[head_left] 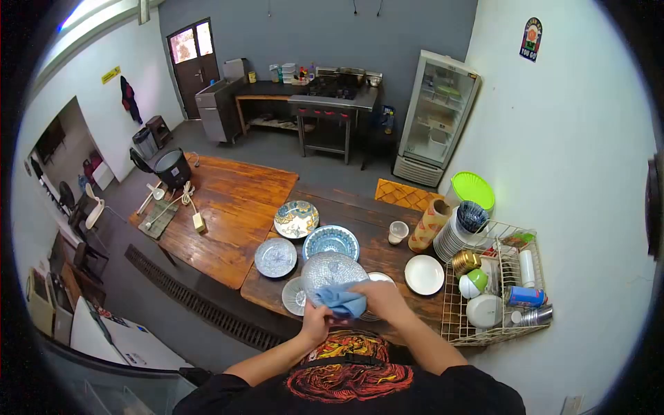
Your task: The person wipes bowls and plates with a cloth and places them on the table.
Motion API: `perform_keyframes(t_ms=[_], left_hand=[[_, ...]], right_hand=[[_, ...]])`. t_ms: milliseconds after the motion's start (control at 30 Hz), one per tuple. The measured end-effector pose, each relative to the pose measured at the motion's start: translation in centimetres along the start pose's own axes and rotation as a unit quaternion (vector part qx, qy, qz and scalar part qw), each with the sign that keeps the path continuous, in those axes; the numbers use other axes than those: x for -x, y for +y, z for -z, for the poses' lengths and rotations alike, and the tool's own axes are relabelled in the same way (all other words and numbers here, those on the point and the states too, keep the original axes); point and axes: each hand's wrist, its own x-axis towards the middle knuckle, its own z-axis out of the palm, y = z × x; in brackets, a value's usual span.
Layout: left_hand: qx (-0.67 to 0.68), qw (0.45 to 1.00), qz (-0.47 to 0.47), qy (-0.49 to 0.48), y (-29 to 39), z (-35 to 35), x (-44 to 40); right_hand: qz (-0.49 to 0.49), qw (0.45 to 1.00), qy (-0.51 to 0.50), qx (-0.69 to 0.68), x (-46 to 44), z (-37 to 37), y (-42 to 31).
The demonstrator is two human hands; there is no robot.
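A patterned grey plate (330, 268) is held up in front of my body, above the wooden table. My left hand (317, 324) grips its lower edge, fingers closed. My right hand (377, 299) is closed on a blue cloth (340, 301), which lies against the plate's lower part. Behind the held plate sits a blue patterned bowl (331, 238). A light blue plate (276, 258) and a floral plate (296, 219) are to the left, and a glass bowl (294, 296) is close to my left hand. A white plate (424, 274) lies to the right.
A wire dish rack (498, 332) with bowls, cups and a blue can stands at the right. Beside it are stacked plates (449, 238), a paper roll (427, 227) and a plastic cup (398, 232). A rice cooker (172, 168) and cords sit on the left table (235, 207).
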Motion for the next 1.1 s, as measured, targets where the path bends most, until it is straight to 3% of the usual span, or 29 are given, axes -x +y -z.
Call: perform_keyframes(t_ms=[67,200,300,367,433,533,633,700,767,800,900,967,1033,1100], left_hand=[[-0.01,1.0,0.01,-0.006,0.1,0.2,0.1],[-0.128,0.991,0.019,-0.019,-0.4,0.3,0.4],[-0.104,0.994,0.026,-0.009,-0.6,0.8,0.1],[-0.079,0.996,0.037,0.003,-0.8,1.3,-0.2],[-0.053,0.998,0.023,-0.004,-1.0,2.0,-0.6],[0.023,0.999,-0.023,-0.024,-1.0,3.2,-1.0],[-0.079,0.996,-0.049,-0.009,0.2,1.1,0.2],[-0.182,0.981,-0.067,0.001,0.8,-0.7,1.1],[-0.182,0.981,-0.072,-0.005,0.9,-1.7,1.4],[-0.182,0.98,-0.079,-0.01,1.1,-2.1,1.5],[-0.182,0.978,-0.097,-0.015,1.2,-2.0,1.5],[-0.103,0.994,-0.043,-0.007,0.4,-0.4,1.1],[-0.023,1.0,0.006,-0.003,-0.2,0.8,0.5],[-0.048,0.999,-0.009,-0.001,0.4,0.7,0.5]], right_hand=[[-0.011,0.999,0.013,0.045,-0.5,0.2,0.6],[-0.122,0.969,0.175,0.121,-3.1,0.6,-1.7],[-0.14,0.972,0.104,0.16,-3.4,-0.8,-3.9],[-0.018,0.996,0.084,0.03,-2.5,-0.9,-5.7],[0.013,0.999,-0.007,0.05,-1.2,-1.7,-4.7],[0.025,0.995,-0.046,0.08,-0.1,-1.6,-1.4],[-0.006,0.995,-0.002,0.104,-0.7,1.2,-1.7],[-0.157,0.969,0.025,0.187,-2.0,2.7,-1.7],[-0.178,0.967,0.129,0.129,-3.1,2.0,-0.8],[-0.178,0.967,0.129,0.128,-3.4,1.4,-0.6],[-0.066,0.987,0.136,0.064,-3.9,-0.9,-2.0],[-0.032,0.99,0.132,0.05,-2.7,-1.3,-3.5],[0.031,0.999,0.015,-0.029,-2.1,-0.9,-4.3],[0.047,0.999,-0.011,0.01,-1.2,-1.2,-3.1]])
